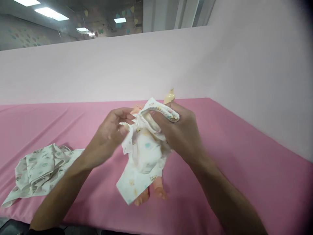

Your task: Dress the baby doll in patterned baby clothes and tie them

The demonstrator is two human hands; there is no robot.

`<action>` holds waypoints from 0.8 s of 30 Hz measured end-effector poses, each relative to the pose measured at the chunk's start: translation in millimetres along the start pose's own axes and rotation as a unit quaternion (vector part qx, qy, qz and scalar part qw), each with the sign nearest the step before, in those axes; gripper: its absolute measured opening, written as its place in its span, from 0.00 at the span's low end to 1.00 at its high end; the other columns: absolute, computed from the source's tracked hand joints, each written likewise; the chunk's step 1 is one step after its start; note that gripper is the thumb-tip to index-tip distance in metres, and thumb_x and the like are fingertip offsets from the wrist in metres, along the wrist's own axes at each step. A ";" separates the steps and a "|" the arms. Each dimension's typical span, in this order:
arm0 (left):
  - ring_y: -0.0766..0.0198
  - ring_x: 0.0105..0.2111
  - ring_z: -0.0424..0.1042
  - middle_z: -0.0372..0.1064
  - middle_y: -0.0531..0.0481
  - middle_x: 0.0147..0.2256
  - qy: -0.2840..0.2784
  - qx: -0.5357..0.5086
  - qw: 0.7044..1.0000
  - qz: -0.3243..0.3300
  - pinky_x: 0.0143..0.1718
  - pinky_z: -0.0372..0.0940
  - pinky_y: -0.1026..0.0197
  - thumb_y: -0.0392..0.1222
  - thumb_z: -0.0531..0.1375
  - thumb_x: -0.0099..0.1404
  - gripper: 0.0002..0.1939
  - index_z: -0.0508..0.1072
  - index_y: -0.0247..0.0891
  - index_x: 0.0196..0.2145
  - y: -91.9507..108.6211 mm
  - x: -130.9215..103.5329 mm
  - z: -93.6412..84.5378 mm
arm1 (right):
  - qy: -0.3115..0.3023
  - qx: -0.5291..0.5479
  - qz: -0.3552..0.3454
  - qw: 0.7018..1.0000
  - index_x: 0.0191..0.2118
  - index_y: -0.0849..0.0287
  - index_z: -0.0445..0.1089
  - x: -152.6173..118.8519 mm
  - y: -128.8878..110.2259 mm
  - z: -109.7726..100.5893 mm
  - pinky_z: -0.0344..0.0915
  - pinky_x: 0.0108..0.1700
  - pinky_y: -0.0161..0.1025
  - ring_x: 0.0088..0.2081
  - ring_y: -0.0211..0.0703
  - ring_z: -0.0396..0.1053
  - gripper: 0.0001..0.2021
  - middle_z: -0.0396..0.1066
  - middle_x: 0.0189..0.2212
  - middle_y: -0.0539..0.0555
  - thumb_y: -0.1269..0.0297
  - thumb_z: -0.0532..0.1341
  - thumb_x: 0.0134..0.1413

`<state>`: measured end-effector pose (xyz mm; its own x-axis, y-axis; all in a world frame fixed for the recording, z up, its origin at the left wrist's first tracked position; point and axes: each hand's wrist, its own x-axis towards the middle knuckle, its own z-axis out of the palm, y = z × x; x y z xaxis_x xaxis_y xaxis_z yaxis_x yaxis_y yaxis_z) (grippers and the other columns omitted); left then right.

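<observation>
A doll lies on its back, its bare feet (160, 192) showing at the near end and a bit of its head (137, 109) at the far end. White baby clothes (146, 151) with small pastel prints cover most of its body. My right hand (179, 130) grips the trimmed, gathered edge (161, 109) of a white baby garment, its thumb inside the opening. On the other side, my left hand (110, 133) hovers by the cloth with fingers curved and apart from the thumb. The doll's arms are mostly hidden.
A crumpled white printed cloth (45, 166) lies at the left on the pink padded surface (97, 202). Behind the doll stands a pale yellow object (170, 96), partly hidden by my right hand. A white padded wall (105, 71) runs along the back and right.
</observation>
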<state>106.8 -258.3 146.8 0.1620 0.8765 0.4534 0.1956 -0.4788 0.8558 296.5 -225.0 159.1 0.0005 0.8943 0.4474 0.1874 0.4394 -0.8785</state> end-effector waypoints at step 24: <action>0.69 0.21 0.63 0.63 0.54 0.25 0.043 -0.049 0.997 -0.040 0.19 0.58 0.66 0.45 0.62 0.64 0.08 0.71 0.39 0.31 10.2 2.5 -35.6 | -0.218 -0.053 -0.244 0.943 0.48 0.52 0.70 -3.3 2.7 -4.7 0.68 0.50 0.48 0.50 0.49 0.68 0.14 0.71 0.47 0.55 0.56 0.65 0.57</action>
<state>74.8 -259.2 165.5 0.0656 0.9143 0.3996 0.1093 -0.4046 0.9079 301.7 -227.1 156.0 -0.5107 0.5471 0.6632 0.1584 0.8181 -0.5529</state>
